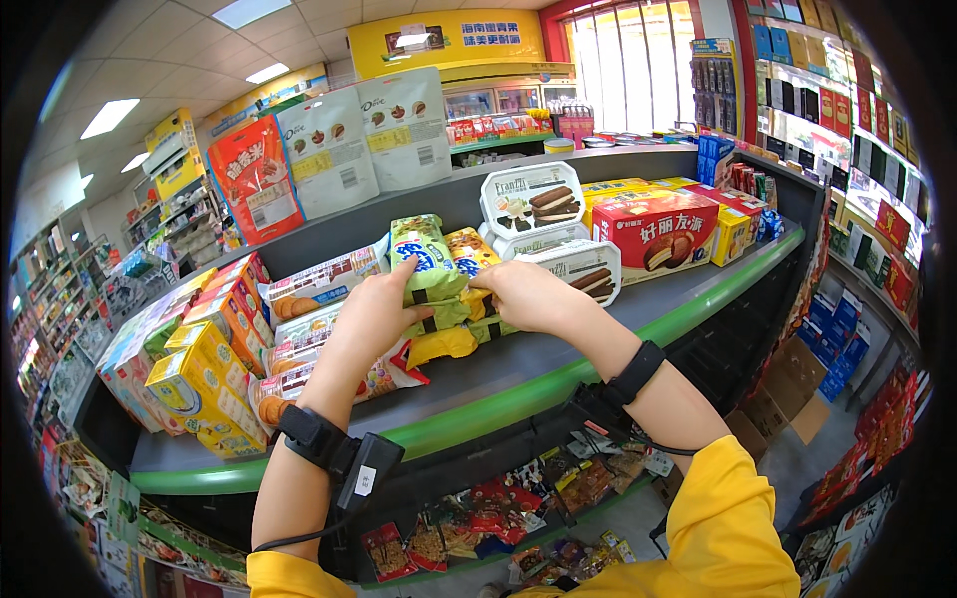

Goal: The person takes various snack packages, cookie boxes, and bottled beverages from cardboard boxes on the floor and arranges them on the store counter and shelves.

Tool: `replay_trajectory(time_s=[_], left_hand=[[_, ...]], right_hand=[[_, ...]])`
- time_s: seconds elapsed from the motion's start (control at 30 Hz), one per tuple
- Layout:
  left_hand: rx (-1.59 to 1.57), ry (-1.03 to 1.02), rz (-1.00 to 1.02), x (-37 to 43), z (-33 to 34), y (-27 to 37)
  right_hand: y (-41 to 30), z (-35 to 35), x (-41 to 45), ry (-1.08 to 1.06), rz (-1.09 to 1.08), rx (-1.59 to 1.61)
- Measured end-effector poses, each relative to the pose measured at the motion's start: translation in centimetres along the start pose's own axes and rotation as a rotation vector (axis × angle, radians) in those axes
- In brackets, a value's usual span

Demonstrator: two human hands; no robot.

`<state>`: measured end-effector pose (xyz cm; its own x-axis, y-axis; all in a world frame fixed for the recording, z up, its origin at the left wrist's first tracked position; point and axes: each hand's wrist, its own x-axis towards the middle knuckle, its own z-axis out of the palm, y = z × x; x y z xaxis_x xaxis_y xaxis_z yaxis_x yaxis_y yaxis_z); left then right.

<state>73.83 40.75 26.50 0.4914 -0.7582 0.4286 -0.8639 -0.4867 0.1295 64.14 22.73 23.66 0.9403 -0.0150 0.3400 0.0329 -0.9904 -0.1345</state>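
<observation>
My left hand (377,306) grips a green snack packet (419,243) at the top of a small stack on the grey shelf. Beside it, the fingers of my right hand (527,295) close on the edge of a yellow cookie packet (469,250). More green and yellow packets lie beneath these two, partly covered by my hands. Left of the stack are rows of biscuit packs in clear wrap (323,284). White plastic trays of chocolate sandwich biscuits (534,200) are piled just right of it, the front one partly behind my right forearm.
A red chocolate-pie box (650,235) stands farther right, and yellow boxes (213,389) stand at the left end. Large grey pouches (404,131) and a red pouch (254,179) line the back. A green rim (516,404) edges the shelf; bagged snacks (493,508) lie below.
</observation>
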Motion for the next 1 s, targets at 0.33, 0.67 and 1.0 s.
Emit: replay_trajectory(time_s=[0.33, 0.67, 1.0], left_hand=[[0.096, -0.05, -0.073, -0.3, -0.4, 0.7], [0.296, 0.005, 0.237, -3.1, 0.3, 2.1], [0.4, -0.024, 0.238, -3.6, 0.8, 2.4]], right_hand=[[-0.8, 0.0, 0.0, 0.058, -0.089, -0.112], [-1.6, -1.3, -2.1, 0.048, -0.134, -0.069], [-2.1, -1.3, -5.0, 0.086, -0.199, 0.034]])
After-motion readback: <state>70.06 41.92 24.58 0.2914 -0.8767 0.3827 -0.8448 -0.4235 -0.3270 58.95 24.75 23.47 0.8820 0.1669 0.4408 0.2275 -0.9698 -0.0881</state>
